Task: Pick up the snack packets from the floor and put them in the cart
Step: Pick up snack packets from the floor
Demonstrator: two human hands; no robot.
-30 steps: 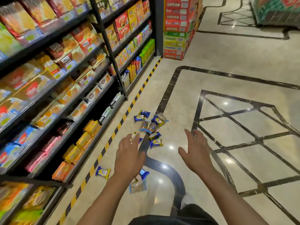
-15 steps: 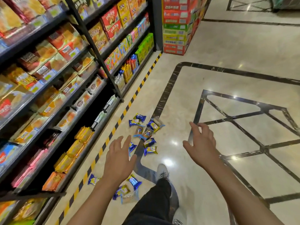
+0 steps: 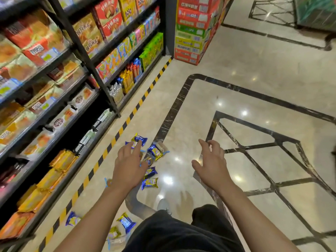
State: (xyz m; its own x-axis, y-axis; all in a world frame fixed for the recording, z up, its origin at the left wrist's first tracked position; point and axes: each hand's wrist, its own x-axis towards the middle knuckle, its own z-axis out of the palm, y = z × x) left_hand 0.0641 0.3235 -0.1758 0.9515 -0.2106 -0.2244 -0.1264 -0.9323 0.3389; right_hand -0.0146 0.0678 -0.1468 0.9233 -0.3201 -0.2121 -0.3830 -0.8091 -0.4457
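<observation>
Several blue and gold snack packets [image 3: 149, 183] lie scattered on the shiny floor, a main cluster [image 3: 156, 151] ahead and a few nearer packets [image 3: 126, 222] by my legs. My left hand [image 3: 128, 165] hovers above the cluster with fingers spread, holding nothing and hiding some packets. My right hand [image 3: 211, 165] is held out to the right over bare floor, fingers loosely spread and empty. No cart is in view.
Black shelves [image 3: 80, 99] full of boxed and bagged snacks line the left, edged by a yellow and black floor stripe [image 3: 127, 122]. A stack of red and green cartons [image 3: 196, 28] stands at the aisle end. My dark-trousered legs [image 3: 181, 231] fill the bottom.
I have stepped forward toward the packets. Both hands have advanced, the left now over the main cluster. The nearer packets have slid down toward the bottom of the view.
</observation>
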